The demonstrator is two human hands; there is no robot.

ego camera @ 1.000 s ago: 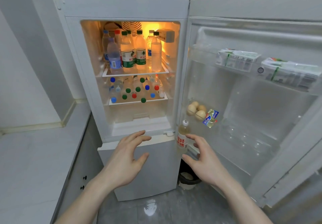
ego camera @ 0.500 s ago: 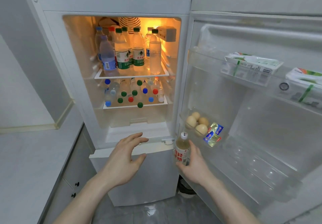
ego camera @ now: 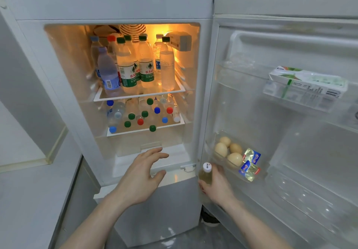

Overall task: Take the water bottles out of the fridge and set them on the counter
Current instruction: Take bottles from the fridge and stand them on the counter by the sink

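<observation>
The white fridge (ego camera: 108, 2) stands open and lit inside. Several upright water bottles (ego camera: 133, 68) with green, red and blue caps fill its upper shelf. More bottles (ego camera: 141, 116) crowd the lower shelf, seen mostly as caps. My right hand (ego camera: 218, 187) grips a small bottle (ego camera: 205, 174) of yellowish drink with a white cap, at the bottom inner corner of the open door. My left hand (ego camera: 140, 177) hovers with fingers spread in front of the fridge's lower ledge, holding nothing. The grey counter (ego camera: 29, 200) lies to the left.
The open door (ego camera: 290, 142) swings out on the right. Its lower rack holds eggs (ego camera: 228, 152) and foil-wrapped packets (ego camera: 250, 163); a white carton (ego camera: 308, 83) lies on an upper rack. A dark round object (ego camera: 208, 219) sits on the floor under the door.
My right hand has closed around the small bottle at the door's corner. The view moved closer to the fridge. My left hand stayed spread near the ledge.
</observation>
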